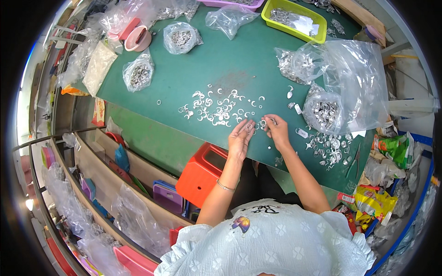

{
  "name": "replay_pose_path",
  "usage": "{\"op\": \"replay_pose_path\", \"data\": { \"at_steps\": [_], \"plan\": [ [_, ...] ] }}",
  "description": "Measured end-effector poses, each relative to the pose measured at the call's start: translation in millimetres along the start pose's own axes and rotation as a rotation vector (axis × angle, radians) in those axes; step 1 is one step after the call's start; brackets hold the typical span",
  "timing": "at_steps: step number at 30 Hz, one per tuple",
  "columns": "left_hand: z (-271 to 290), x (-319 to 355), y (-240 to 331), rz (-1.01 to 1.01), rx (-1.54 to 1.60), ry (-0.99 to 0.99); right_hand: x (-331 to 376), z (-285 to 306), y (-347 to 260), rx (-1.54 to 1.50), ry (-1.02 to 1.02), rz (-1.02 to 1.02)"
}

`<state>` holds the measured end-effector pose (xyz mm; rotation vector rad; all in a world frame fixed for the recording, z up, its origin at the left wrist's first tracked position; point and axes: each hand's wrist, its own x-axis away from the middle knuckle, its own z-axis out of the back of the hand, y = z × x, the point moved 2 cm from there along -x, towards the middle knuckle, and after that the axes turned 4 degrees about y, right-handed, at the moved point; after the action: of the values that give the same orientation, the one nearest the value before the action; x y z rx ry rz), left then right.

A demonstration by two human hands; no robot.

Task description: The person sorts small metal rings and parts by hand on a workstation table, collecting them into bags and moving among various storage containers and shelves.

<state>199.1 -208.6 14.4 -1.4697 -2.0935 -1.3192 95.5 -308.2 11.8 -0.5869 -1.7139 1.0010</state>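
At the near edge of the green tabletop my left hand (pixel 240 138) holds a small silver ring (pixel 249 126) at its fingertips, palm partly turned up. Close on its right, my right hand (pixel 277 130) pinches another small silver ring (pixel 263 123) between thumb and fingers. A few more tiny metal pieces show between the two hands, too small to tell apart. Just beyond the hands lies a loose spread of silvery crescent-shaped pieces (pixel 221 109). To the right of my right hand is a scatter of mixed silver rings (pixel 329 146) with small white tags.
Plastic bags of metal pieces (pixel 322 110) stand at the right, others at far left. A yellow-green tray (pixel 294 20) and a pink cup (pixel 137 38) sit at the back. Pliers (pixel 353 161) lie near the right corner. A red stool (pixel 202 175) and shelving (pixel 106 184) are at left.
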Motion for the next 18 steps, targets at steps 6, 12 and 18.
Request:
{"op": "replay_pose_path", "data": {
  "at_steps": [6, 12, 18],
  "plan": [
    [-0.2, 0.1, 0.0, -0.054, -0.173, 0.092, -7.4, -1.6, 0.3, 0.188, 0.019, 0.062],
    [14.1, -7.7, -3.9, -0.347, -0.697, 0.036, -0.1, 15.3, 4.6, -0.668, -0.132, -0.350],
    [-16.1, 24.4, -7.1, -0.336, -0.345, 0.043, 17.0, 20.7, 21.7, -1.192, -0.133, -0.568]
  ]
}}
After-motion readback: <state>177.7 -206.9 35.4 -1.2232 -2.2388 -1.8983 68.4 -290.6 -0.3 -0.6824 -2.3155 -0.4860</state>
